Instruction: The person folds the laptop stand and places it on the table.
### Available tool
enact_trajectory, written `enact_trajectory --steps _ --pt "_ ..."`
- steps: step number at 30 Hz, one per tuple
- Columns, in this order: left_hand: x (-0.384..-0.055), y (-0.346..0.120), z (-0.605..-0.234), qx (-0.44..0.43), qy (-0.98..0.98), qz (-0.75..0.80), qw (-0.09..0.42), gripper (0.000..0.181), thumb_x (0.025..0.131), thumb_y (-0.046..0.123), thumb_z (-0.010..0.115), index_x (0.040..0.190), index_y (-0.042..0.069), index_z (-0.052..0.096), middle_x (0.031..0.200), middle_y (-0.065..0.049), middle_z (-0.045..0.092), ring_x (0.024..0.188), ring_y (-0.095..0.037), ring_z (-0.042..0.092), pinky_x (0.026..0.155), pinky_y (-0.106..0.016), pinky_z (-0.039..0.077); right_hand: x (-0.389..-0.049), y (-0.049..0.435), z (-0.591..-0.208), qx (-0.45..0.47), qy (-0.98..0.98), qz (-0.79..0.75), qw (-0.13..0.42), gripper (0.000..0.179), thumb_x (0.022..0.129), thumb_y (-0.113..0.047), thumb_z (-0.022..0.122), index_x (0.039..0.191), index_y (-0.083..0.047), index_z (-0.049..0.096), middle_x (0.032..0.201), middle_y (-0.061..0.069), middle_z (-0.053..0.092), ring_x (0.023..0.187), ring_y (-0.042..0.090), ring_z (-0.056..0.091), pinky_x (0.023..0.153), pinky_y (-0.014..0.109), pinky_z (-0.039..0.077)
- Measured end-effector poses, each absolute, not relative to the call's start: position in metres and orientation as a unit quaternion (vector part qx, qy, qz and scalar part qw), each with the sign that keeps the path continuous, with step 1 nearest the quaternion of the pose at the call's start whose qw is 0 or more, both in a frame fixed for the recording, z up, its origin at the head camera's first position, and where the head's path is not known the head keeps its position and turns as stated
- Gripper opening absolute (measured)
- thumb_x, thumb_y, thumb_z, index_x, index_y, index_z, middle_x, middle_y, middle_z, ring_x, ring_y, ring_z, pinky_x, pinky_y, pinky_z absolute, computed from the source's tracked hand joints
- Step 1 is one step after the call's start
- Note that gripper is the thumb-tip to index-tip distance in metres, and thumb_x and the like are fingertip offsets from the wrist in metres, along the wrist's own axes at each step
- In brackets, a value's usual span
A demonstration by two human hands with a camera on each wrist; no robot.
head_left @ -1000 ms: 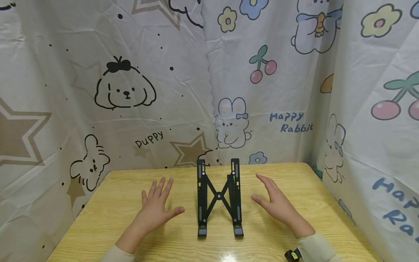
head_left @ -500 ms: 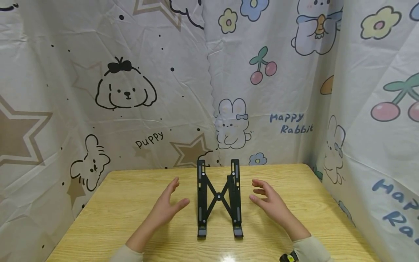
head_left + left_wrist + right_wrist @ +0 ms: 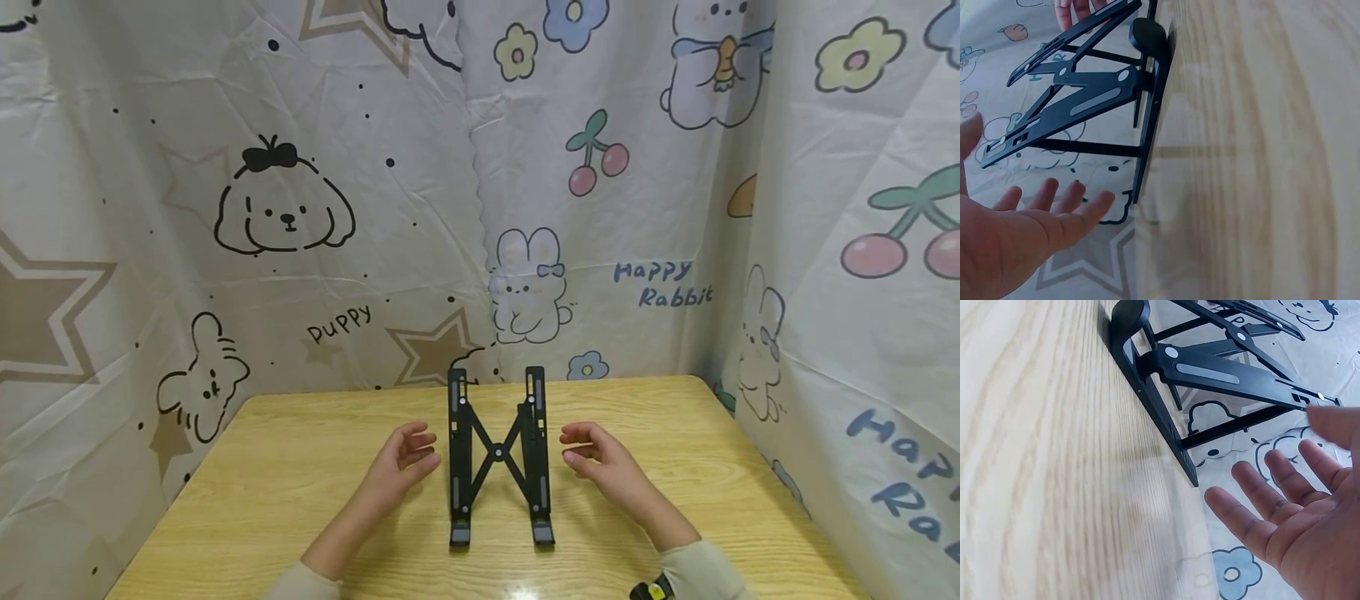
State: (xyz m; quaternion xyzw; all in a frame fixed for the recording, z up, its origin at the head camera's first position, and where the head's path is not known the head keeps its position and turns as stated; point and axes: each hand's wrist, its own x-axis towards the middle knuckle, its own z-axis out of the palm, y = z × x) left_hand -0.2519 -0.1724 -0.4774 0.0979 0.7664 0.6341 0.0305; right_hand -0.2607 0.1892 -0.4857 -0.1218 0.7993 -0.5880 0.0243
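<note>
A black folding laptop stand (image 3: pixel 498 452) stands unfolded on the wooden table, its X-shaped crossbars joining two side rails. Two front feet with grey pads point toward me. My left hand (image 3: pixel 399 463) is just left of the stand, fingers loosely bent and holding nothing. On the other side my right hand (image 3: pixel 600 458) mirrors it, also without anything in its grasp. Both wrist views show a gap between palm and stand; in the left wrist view the stand's raised rails (image 3: pixel 1085 103) slope up from the base, and the right wrist view shows its side rail (image 3: pixel 1222 375).
The wooden table (image 3: pixel 300 467) lies under the stand. Behind and to the right hangs a pale curtain (image 3: pixel 420 233) printed with cartoon animals, cherries and flowers. A black strapped device (image 3: pixel 651 590) sits at the right sleeve.
My left hand has turned from spread and palm-down to sideways and come right, closer to the stand. My right hand has moved slightly left toward it, its fingers bending more. The stand stays put.
</note>
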Motion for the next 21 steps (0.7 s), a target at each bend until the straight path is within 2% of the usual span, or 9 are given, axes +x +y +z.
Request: enact_trajectory --steps 6,10,15,21 --pt "-0.254 -0.167 -0.484 0.095 0.735 0.667 0.075 0.058 0.102 0.016 0.065 0.150 0.001 0.037 0.147 -0.030 0.049 0.129 -0.041 0.056 0.101 -0.056 0.053 -0.263 0.184 -0.488 -0.118 0.792 -0.597 0.043 0.035 0.103 -0.008 0.061 0.137 -0.007 0.054 0.137 0.021 0.057 0.119 0.030 0.062 0.092 0.044 0.058" --pt "-0.255 -0.165 -0.488 0.095 0.724 0.678 0.085 0.056 0.102 0.012 0.064 0.149 -0.002 0.038 0.145 -0.030 0.051 0.127 -0.041 0.058 0.099 -0.057 0.054 -0.264 0.183 -0.490 -0.132 0.786 -0.601 0.066 0.038 0.103 -0.009 0.061 0.139 -0.002 0.051 0.132 0.021 0.059 0.113 0.028 0.064 0.090 0.046 0.058" --pt "-0.257 -0.162 -0.492 0.095 0.714 0.688 0.092 0.053 0.101 0.007 0.064 0.146 -0.006 0.040 0.140 -0.030 0.053 0.120 -0.033 0.063 0.097 -0.054 0.056 -0.265 0.182 -0.491 -0.138 0.766 -0.619 0.103 0.043 0.102 -0.011 0.062 0.140 0.003 0.047 0.124 0.020 0.060 0.107 0.032 0.066 0.086 0.049 0.059" --pt "-0.259 -0.157 -0.494 0.105 0.709 0.691 0.100 0.046 0.099 -0.003 0.060 0.142 -0.007 0.045 0.133 -0.027 0.056 0.109 -0.024 0.065 0.090 -0.049 0.060 -0.266 0.180 -0.495 -0.135 0.749 -0.637 0.123 0.041 0.102 -0.012 0.063 0.137 0.002 0.048 0.122 0.020 0.060 0.105 0.035 0.066 0.086 0.053 0.059"
